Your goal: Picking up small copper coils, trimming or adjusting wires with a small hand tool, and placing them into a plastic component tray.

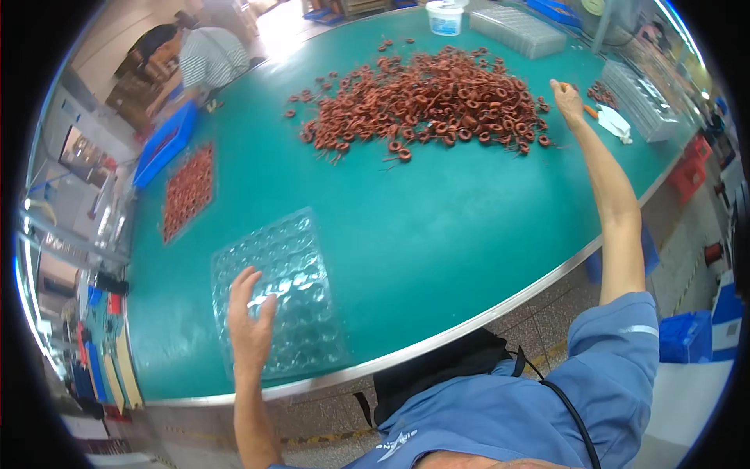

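My left hand (251,320) hovers over or rests on a clear plastic tray (301,316) with rows of round pockets, its fingers and thumb apart. No parts show in the pockets. Far to the right, my right hand (568,103) is closed at the edge of a big heap of red-brown wire-wound ring coils (437,98) with thin leads. A bit of orange-yellow shows at its fingers, too small to name. Just beside that hand lie a small orange object (591,112) and a crumpled white cloth or paper (614,123).
A filled tray of coils (188,191) lies at the left, beside a blue bin (168,144). Stacked clear trays (517,33) and a white tub (445,19) stand at the back. More clear trays (641,100) are at the right. Another person (211,59) bends beyond the table's far left edge.
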Demonstrator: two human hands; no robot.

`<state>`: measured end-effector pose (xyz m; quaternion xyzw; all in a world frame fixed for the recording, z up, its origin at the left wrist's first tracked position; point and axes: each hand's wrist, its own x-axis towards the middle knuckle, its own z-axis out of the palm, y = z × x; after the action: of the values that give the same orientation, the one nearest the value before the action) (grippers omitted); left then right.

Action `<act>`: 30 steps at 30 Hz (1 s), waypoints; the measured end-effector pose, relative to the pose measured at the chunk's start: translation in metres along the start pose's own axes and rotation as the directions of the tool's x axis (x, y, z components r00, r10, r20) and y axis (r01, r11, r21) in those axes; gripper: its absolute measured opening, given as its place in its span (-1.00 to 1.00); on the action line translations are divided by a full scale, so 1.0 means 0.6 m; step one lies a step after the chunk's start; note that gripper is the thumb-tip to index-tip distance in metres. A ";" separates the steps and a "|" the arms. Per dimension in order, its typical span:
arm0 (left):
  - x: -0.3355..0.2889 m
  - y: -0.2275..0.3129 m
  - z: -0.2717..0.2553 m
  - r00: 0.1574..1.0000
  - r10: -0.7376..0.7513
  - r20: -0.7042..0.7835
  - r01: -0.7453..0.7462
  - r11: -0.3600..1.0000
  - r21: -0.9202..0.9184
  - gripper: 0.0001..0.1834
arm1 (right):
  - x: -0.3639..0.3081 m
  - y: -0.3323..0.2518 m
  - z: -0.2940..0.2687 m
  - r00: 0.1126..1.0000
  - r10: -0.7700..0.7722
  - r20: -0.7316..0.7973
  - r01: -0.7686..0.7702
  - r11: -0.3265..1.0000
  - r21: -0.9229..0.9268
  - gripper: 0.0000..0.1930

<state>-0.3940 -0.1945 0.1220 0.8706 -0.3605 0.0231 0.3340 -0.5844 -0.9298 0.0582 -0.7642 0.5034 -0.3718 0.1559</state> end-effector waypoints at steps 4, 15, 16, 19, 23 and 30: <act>0.144 -0.055 0.037 0.993 0.112 0.047 -0.110 0.993 -0.044 -0.53 | -0.006 0.044 0.039 0.997 0.059 0.041 -0.064 0.990 0.129 -0.39; 0.495 -0.059 0.297 0.974 -0.226 -0.005 0.206 0.900 -0.385 -0.25 | -0.038 -0.041 0.087 0.920 -0.004 0.393 -0.328 0.543 0.773 -0.60; 0.499 -0.051 0.305 0.980 -0.199 0.012 0.182 0.865 -0.468 -0.26 | -0.041 -0.053 0.086 0.908 0.011 0.418 -0.367 0.498 0.785 -0.65; 0.514 -0.041 0.330 0.992 -0.109 0.062 0.125 0.799 -0.588 -0.26 | -0.044 -0.069 0.088 0.911 -0.033 0.412 -0.352 0.461 0.815 -0.69; 0.524 -0.033 0.361 0.993 -0.069 0.093 0.109 0.831 -0.546 -0.32 | -0.056 -0.077 0.090 0.916 -0.046 0.398 -0.317 0.525 0.790 -0.69; 0.483 0.001 0.368 0.987 0.043 0.153 0.046 0.846 -0.531 -0.40 | -0.126 -0.126 0.121 0.941 -0.139 0.309 -0.148 0.650 0.745 -0.61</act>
<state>-0.2247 -0.5043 0.0324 0.7429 -0.3775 -0.1475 0.5328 -0.4988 -0.8392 0.0243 -0.6790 0.2686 -0.4105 0.5462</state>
